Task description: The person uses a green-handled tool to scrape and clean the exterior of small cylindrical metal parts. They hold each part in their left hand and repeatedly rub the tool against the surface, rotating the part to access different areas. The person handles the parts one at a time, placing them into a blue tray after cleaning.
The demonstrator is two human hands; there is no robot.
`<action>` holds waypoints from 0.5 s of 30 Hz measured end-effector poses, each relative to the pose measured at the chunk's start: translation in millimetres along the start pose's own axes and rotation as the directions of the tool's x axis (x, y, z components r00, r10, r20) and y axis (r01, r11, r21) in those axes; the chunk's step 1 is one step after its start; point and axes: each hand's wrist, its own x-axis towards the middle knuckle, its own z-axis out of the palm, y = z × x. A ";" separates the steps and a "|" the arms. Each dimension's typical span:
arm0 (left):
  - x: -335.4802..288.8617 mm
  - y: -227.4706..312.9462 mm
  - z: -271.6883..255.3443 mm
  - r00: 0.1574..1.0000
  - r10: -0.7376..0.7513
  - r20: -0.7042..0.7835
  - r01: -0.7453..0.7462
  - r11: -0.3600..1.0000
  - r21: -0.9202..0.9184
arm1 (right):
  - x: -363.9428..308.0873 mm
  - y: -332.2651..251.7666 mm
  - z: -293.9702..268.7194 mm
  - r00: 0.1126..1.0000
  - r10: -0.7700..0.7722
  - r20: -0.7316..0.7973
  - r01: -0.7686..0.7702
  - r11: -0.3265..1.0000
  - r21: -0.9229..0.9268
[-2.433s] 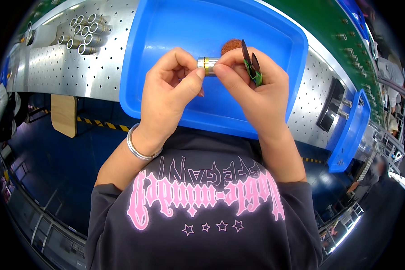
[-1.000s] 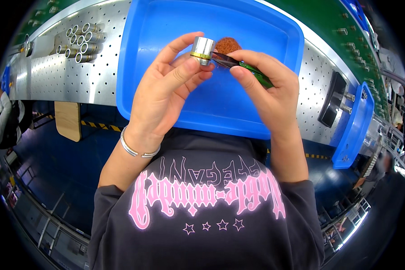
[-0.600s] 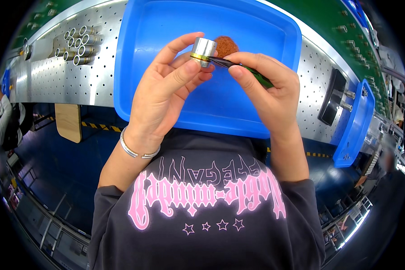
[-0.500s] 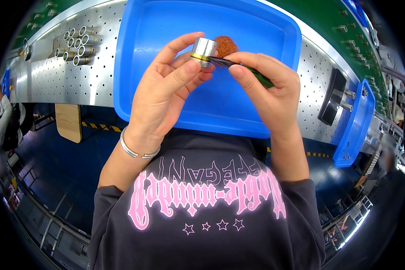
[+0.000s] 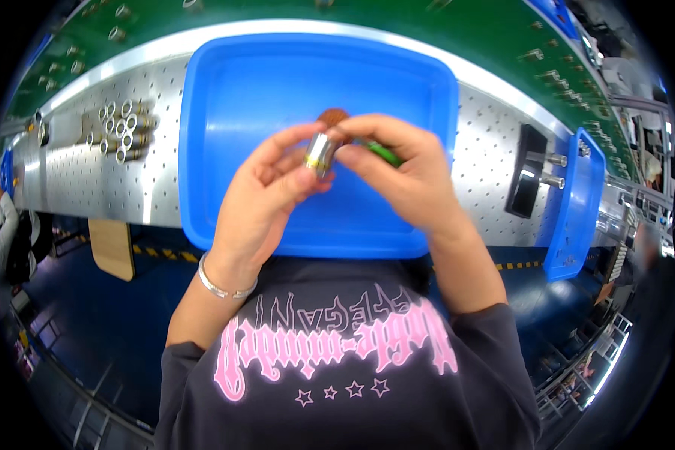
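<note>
My left hand [image 5: 259,187] grips a short silvery metal cylinder [image 5: 320,148] with a yellowish band near its lower end. The cylinder is held a little tilted, between thumb and fingers. My right hand [image 5: 409,176] is closed on a slim tool [image 5: 384,154] with a green and dark handle. Its tip end lies by the cylinder's right side, and blur hides whether they touch. Both hands are above a large blue tray [image 5: 229,97]. Beyond the fingers, a reddish-brown fibrous pad [image 5: 333,116] shows in part.
Several metal tubes [image 5: 124,131] stand grouped on the perforated metal table [image 5: 165,97] at left. Right of the tray lie a black flat object [image 5: 527,169], two small metal cylinders [image 5: 553,182] and another blue tray [image 5: 570,225]. A green surface [image 5: 277,19] with scattered metal parts runs along the back.
The view has shifted, and the tray sits lower in it. Both hands have come nearer my body with cylinder and tool. The cylinder is more tilted, and the tool's tip end is higher along it.
</note>
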 end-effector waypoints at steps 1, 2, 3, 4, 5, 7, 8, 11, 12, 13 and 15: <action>0.0 1.4 1.0 1.000 -0.005 0.012 0.005 1.000 0.006 | 3.0 0.5 -2.9 0.997 0.059 0.056 -0.060 0.998 0.022; 0.5 3.1 3.0 1.000 -0.012 0.024 0.011 1.000 0.012 | 7.0 -2.9 -6.9 0.989 0.117 0.096 -0.129 0.983 0.131; 2.0 5.0 6.8 0.999 -0.019 0.035 0.018 1.000 0.019 | 13.2 -6.0 -14.4 0.990 0.122 0.068 -0.129 0.985 0.117; 3.2 5.4 10.7 0.999 0.031 -0.008 -0.031 0.998 0.062 | 23.5 -5.8 -21.6 0.991 0.128 0.049 -0.133 0.986 0.106; 3.5 5.7 12.7 0.999 0.039 -0.022 -0.037 0.997 0.073 | 33.6 -5.3 -30.4 0.990 0.136 0.025 -0.138 0.986 0.097; 3.0 6.4 10.0 0.996 0.058 -0.065 -0.052 0.994 0.093 | 63.6 9.7 -55.0 0.988 -0.078 -0.136 0.037 0.960 -0.278; 3.2 4.1 5.9 0.995 0.075 -0.067 -0.067 0.992 0.111 | 81.9 16.1 -65.2 0.971 -0.145 -0.188 0.081 0.947 -0.311; 4.8 -0.7 -9.9 0.995 0.097 0.031 -0.098 0.994 0.042 | 132.6 34.0 -97.3 0.920 -0.222 -0.322 -0.041 0.764 -0.644; 3.5 3.0 -6.0 0.997 0.083 -0.003 -0.083 0.995 0.047 | 147.7 31.3 -100.2 0.920 -0.160 -0.356 -0.171 0.655 -0.736; 1.9 7.8 3.1 0.997 0.068 -0.033 -0.066 0.996 0.052 | 160.7 45.1 -110.4 0.900 -0.293 -0.323 -0.090 0.599 -0.796; -0.8 12.6 4.1 0.995 0.098 -0.014 -0.097 0.992 0.082 | 180.0 52.4 -120.8 0.906 -0.242 -0.349 -0.186 0.513 -0.838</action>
